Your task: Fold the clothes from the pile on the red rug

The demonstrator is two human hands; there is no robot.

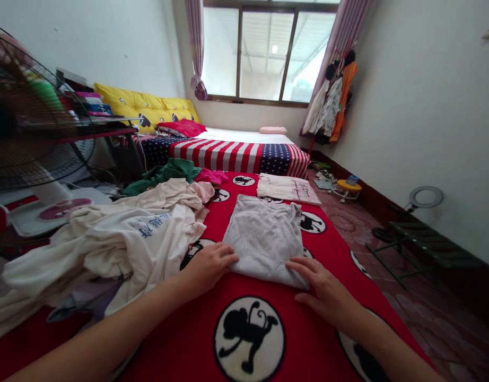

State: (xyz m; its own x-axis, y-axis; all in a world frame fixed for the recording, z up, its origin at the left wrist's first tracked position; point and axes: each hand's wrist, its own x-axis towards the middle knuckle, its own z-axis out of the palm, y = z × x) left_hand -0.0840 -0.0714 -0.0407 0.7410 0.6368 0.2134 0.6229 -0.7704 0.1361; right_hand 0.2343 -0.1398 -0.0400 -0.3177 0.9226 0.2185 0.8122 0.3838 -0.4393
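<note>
A folded grey garment [264, 239] lies on a red blanket [308, 318] printed with black monkey circles. My left hand [208, 265] rests flat at the garment's near left corner, fingers stretched onto the cloth. At the near right corner my right hand [324, 292] lies flat too, fingertips touching the grey edge. Neither hand grips anything.
A heap of cream and white clothes [121, 239] lies to the left, with green [165, 175] and pink [210, 176] pieces behind. A folded white shirt [286, 188] sits further back. A fan [29, 116] stands at left. Clothes hang [332, 101] by the window; a green rack [423, 244] stands right.
</note>
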